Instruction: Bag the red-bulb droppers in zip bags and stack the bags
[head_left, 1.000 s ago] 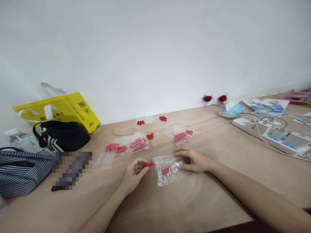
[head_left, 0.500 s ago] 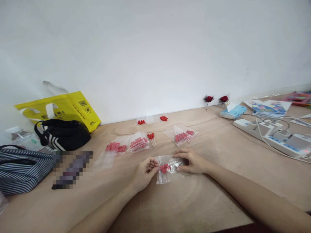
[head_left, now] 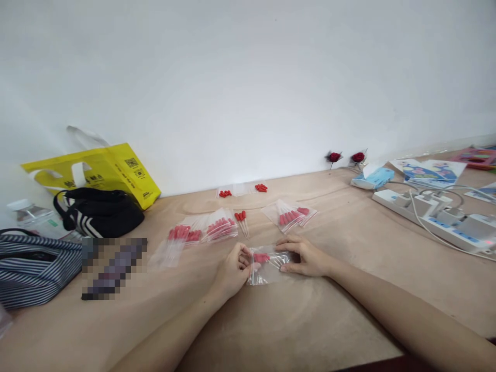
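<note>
A clear plastic bag [head_left: 267, 274] with red-tipped sticks [head_left: 262, 258] inside lies between my hands on the wooden table [head_left: 310, 320]. My left hand [head_left: 234, 268] is closed on the bag's left edge. At the bag's right end, my right hand [head_left: 304, 257] grips it between thumb and fingers. Just beyond lie loose red-tipped sticks [head_left: 242, 223]. Filled bags [head_left: 220, 227] overlap to the left of them, and more filled bags [head_left: 290, 216] fan out to the right.
Small bags with red tips [head_left: 261, 188] lie near the wall. At left are a yellow bag [head_left: 112, 170], a black pouch [head_left: 108, 212] and a striped bag [head_left: 42, 274]. At right are a power strip [head_left: 445, 227], a tissue pack [head_left: 372, 179] and two dark red roses [head_left: 357, 157].
My left hand has tilted at the bag's left edge. The red tips inside the bag have shifted slightly up towards that edge, and the bag lies flatter.
</note>
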Motion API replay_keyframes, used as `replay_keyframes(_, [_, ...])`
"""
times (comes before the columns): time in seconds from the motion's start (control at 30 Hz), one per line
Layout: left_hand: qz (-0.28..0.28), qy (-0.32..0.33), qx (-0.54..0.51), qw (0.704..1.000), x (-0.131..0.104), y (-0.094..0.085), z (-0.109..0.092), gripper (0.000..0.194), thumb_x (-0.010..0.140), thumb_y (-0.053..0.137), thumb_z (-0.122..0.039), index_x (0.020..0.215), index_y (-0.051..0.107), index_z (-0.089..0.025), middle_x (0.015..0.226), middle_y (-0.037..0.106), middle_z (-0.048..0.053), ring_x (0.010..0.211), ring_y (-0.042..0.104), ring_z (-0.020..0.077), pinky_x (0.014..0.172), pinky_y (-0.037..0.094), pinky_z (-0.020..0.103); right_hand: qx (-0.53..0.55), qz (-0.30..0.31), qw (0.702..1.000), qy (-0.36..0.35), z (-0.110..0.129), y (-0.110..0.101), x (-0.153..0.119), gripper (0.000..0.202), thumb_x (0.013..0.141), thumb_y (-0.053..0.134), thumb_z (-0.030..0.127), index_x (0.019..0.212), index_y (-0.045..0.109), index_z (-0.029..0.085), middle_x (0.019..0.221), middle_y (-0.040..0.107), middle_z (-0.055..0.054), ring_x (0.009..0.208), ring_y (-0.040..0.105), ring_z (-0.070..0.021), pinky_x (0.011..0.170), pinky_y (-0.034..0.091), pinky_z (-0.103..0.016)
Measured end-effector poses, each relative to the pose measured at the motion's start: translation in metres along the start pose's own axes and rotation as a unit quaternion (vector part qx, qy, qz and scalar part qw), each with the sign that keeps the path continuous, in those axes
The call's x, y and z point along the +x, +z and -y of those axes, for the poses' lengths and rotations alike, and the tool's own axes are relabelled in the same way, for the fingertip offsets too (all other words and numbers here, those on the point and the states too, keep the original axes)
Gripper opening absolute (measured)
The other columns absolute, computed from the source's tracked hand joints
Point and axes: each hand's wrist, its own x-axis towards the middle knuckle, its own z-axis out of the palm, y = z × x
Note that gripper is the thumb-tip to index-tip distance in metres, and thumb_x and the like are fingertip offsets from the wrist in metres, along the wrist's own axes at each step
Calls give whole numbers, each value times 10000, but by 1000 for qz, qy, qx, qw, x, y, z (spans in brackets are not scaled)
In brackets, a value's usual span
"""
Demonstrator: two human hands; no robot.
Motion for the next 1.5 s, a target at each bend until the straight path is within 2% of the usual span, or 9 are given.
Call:
replay_keyframes(0.27, [63, 11, 55, 996, 11, -24, 3, 173, 662, 518, -205, 816, 442, -182, 581, 506, -46, 485, 498, 97, 453, 389, 201, -1, 8, 1000, 0, 1, -1, 0, 509, 710, 578, 451, 1123, 514, 162, 1083, 522, -99, 984, 489, -196, 856, 399, -333])
replay_keyframes(0.43, [-38, 118, 323, 938, 61, -49, -14, 132, 725, 459, -224, 797, 555, -170, 831, 554, 44, 787, 520, 163, 731, 408, 289, 0, 11, 1000, 3, 1, -2, 0, 508, 702, 584, 456, 1120, 518, 177, 1072, 524, -98, 978, 489, -204, 847, 402, -348])
replay_keyframes(0.57, [-56, 18, 460, 886, 118, -43, -17, 265, 727, 502, -363, 902, 596, -188, 1037, 531, 84, 1033, 419, 244, 882, 316, 363, -1, 10, 1000, 6, 1, -1, 0, 507, 701, 585, 456, 1118, 518, 175, 1092, 512, -99, 1005, 476, -207, 866, 389, -349])
replay_keyframes(0.73, [-62, -70, 457, 885, 167, -30, -1, 299, 618, 606, -401, 756, 632, -138, 1027, 556, 156, 1067, 395, 343, 857, 313, 447, 0, 13, 1000, 2, 2, -2, 1, 492, 701, 591, 440, 1110, 519, 177, 1099, 511, -92, 1006, 478, -200, 878, 381, -341])
replay_keyframes(0.9, [-92, -75, 421, 899, 181, -28, 1, 215, 643, 587, -324, 661, 616, -112, 991, 576, 179, 1047, 429, 344, 824, 347, 423, 2, 11, 1000, 2, 4, -3, 2, 497, 695, 598, 439, 1107, 523, 171, 1092, 512, -94, 1003, 479, -197, 877, 382, -332])
replay_keyframes(1.03, [-128, -9, 365, 922, 171, -37, -17, 232, 743, 483, -340, 696, 585, -137, 908, 609, 123, 957, 508, 251, 792, 390, 344, 5, 11, 1000, 0, 3, -3, 2, 493, 696, 598, 438, 1108, 525, 177, 1085, 516, -96, 998, 480, -199, 873, 386, -338])
replay_keyframes(1.17, [-175, 60, 273, 944, 127, -59, -31, 269, 853, 267, -342, 865, 468, -165, 841, 604, 49, 747, 568, 118, 658, 441, 237, 6, 11, 1000, 2, 0, -1, 1, 496, 697, 599, 430, 1116, 520, 178, 1095, 513, -97, 1010, 475, -204, 879, 383, -348])
replay_keyframes(1.3, [-227, 113, -40, 967, 59, -73, -18, 278, 773, 415, -464, 761, 386, -188, 623, 545, -24, 457, 490, 83, 421, 392, 191, 8, 14, 1000, 10, -1, 0, 0, 497, 701, 588, 449, 1115, 522, 183, 1096, 509, -98, 1011, 475, -208, 875, 387, -352])
replay_keyframes(1.5, [-269, 46, -173, 946, 0, -64, 15, 346, 687, 537, -490, 789, 412, -183, 616, 555, -29, 491, 510, 88, 421, 414, 187, 15, 19, 1000, 10, -2, 0, 0, 499, 699, 588, 455, 1112, 526, 181, 1086, 516, -96, 996, 482, -204, 862, 395, -346])
